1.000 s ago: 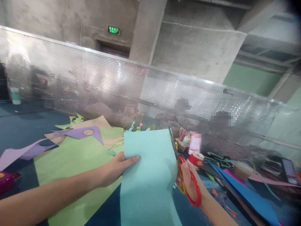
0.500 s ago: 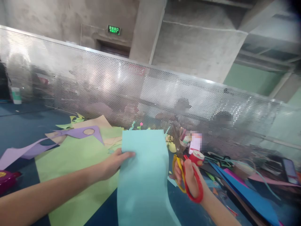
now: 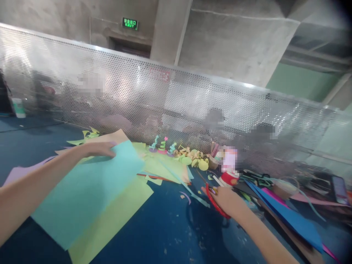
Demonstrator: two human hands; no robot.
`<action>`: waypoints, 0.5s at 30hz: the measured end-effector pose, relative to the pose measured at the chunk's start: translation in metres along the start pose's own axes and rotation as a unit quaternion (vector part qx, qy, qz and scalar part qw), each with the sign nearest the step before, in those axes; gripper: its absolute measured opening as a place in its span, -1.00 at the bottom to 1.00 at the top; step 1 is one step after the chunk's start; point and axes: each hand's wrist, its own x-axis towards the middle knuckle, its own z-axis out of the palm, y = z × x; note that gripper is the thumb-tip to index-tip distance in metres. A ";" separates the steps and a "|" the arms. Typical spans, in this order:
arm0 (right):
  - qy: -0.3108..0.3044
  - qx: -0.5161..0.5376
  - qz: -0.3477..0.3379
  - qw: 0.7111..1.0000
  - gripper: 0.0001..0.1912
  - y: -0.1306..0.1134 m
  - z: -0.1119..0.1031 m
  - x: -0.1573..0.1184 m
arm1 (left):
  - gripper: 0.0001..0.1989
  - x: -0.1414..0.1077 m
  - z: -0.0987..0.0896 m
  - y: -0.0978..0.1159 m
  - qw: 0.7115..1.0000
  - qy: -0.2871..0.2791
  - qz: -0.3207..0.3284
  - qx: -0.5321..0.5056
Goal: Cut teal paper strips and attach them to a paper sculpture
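My left hand [image 3: 100, 149] grips the upper edge of a light blue sheet of paper [image 3: 93, 190], its thumb on the near face. That sheet lies tilted over a light green sheet [image 3: 118, 216] on the dark blue table. My right hand [image 3: 222, 200] is closed around scissors [image 3: 216, 207]; their red handle shows, while the blades are mostly hidden or blurred. A thin light blue paper strip [image 3: 189, 189] lies on the table just left of my right hand. A red and white paper cup or roll [image 3: 230, 179] sits right behind that hand.
A perforated metal screen [image 3: 137, 95] runs along the table's back. Small curled paper figures [image 3: 162, 146] and yellow paper pieces [image 3: 202, 164] stand before it. On the right lie blue sheets [image 3: 288, 220] and a phone [image 3: 340, 189]; a white-green container [image 3: 19, 108] stands far left.
My left hand has carried the light blue sheet leftward, from the middle onto the green paper. My right hand, with the scissors, has lowered and turned; the thin blue strip now lies on the table.
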 end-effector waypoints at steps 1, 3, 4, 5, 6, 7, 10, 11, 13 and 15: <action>-0.004 -0.028 0.007 1.000 -0.50 0.002 0.003 0.000 | -0.82 0.003 -0.003 -0.004 0.999 0.013 0.007 0.032; -0.008 -0.069 0.019 0.997 -0.56 0.004 0.008 0.002 | -0.81 0.008 -0.003 -0.009 0.994 0.056 0.026 0.090; -0.006 -0.087 0.020 0.996 -0.61 0.004 0.009 0.003 | -0.79 0.010 0.000 -0.009 0.989 0.081 0.039 0.115; -0.004 -0.102 0.017 0.995 -0.66 0.005 0.010 0.004 | -0.78 0.012 0.005 -0.008 0.983 0.104 0.056 0.137; -0.002 -0.114 0.012 0.993 -0.70 0.005 0.011 0.005 | -0.76 0.014 0.013 -0.004 0.977 0.123 0.079 0.157; 0.000 -0.124 0.004 0.992 -0.72 0.005 0.011 0.006 | -0.72 0.015 0.023 0.001 0.970 0.135 0.103 0.174; 0.009 -0.141 -0.024 0.990 -0.75 0.002 0.010 0.006 | -0.69 0.017 0.070 0.022 0.953 0.105 0.188 0.212; 0.015 -0.142 -0.036 0.989 -0.76 -0.001 0.009 0.005 | -0.70 0.018 0.088 0.030 0.948 0.079 0.216 0.221; 0.025 -0.134 -0.071 0.988 -0.78 -0.011 0.008 0.001 | -0.69 0.019 0.125 0.045 0.935 0.033 0.267 0.232; 0.020 -0.112 -0.125 0.986 -0.79 -0.024 0.008 -0.003 | -0.68 0.021 0.158 0.056 0.920 -0.003 0.311 0.237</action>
